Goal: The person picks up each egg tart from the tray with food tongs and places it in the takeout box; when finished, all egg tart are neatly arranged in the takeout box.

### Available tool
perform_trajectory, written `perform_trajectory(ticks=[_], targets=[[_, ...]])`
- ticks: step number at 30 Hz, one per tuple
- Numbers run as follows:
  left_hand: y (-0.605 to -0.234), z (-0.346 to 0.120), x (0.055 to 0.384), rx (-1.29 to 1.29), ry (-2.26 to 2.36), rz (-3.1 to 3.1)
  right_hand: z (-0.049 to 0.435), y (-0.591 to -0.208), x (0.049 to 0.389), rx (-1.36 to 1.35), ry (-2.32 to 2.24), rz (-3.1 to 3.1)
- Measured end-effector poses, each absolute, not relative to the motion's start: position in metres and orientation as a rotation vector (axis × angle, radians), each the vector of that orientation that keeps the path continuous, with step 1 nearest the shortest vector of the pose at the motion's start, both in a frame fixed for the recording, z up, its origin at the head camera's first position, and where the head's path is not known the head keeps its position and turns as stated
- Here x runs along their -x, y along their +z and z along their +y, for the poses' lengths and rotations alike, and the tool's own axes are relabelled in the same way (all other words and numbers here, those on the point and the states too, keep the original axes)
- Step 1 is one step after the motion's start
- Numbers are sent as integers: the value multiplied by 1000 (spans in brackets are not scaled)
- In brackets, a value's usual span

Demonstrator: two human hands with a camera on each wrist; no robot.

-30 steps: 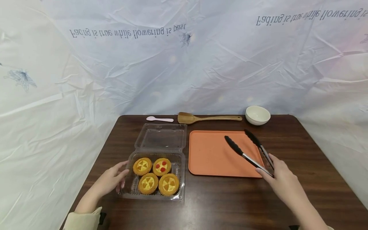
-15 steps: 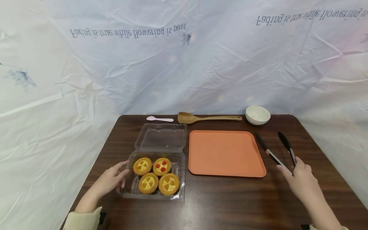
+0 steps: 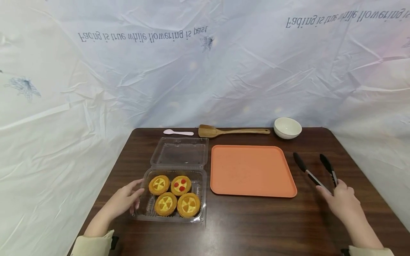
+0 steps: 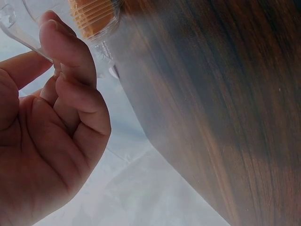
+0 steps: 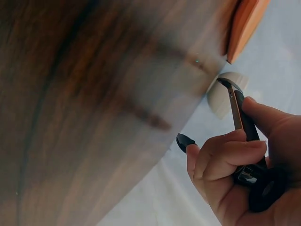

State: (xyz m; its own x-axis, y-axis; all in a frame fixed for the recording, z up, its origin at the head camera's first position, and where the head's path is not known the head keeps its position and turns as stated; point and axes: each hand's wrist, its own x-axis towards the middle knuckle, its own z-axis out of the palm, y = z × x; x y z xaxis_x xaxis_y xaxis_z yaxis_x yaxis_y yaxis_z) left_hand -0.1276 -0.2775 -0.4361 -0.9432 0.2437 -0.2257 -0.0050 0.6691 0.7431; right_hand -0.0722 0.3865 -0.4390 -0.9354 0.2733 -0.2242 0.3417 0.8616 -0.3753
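- Clear hinged container [image 3: 203,193] on the near left part of the table; its lid [image 3: 180,153] is laid back flat, away from the person
- Inside its base sit four tarts in two rows; three wedge-topped tarts [image 3: 165,203] bear yellow-orange pieces, and one red-topped tart [image 3: 180,185] is at the back right
- Left hand [image 3: 123,201] at the container's left edge; fingers bent, holding the rim lightly between thumb and fingers
- Right hand [image 3: 344,204] holds the tongs [image 3: 300,162] near their hinged end; the two black-tipped arms stand spread apart, to the right of the tray
- Orange tray [image 3: 251,170] lies flat just beside the container, between it and the tongs; low raised rim, rounded corners
- White bowl [image 3: 287,128] upright at the back, behind the tray's right corner
- Pink spoon [image 3: 177,132] and wooden spatula [image 3: 237,131] lie along the far edge, left of the bowl
- Table [image 3: 243,224] of dark brown, streaked wood grain, glossy near the person; pale creased sheeting [image 3: 224,89] surrounds it, printed with dark lettering and leafy motifs; light sleeves [image 3: 93,243] at the bottom
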Motion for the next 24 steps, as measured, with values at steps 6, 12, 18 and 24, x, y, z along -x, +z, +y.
perform_trajectory(ticks=[6, 12, 18, 24], targets=[[-436, -277, 128, -184, 1146, 2588, 389, -443, 73, -476, -560, 2882], [-437, -277, 127, -173, 1147, 2579, 389, -445, 72, -513, -455, 2772], [-437, -276, 128, -179, 1147, 2585, 386, -449, 73, -525, -413, 2738], [-436, -276, 128, -165, 1141, 2589, 384, -452, 77, -478, -332, 2776]])
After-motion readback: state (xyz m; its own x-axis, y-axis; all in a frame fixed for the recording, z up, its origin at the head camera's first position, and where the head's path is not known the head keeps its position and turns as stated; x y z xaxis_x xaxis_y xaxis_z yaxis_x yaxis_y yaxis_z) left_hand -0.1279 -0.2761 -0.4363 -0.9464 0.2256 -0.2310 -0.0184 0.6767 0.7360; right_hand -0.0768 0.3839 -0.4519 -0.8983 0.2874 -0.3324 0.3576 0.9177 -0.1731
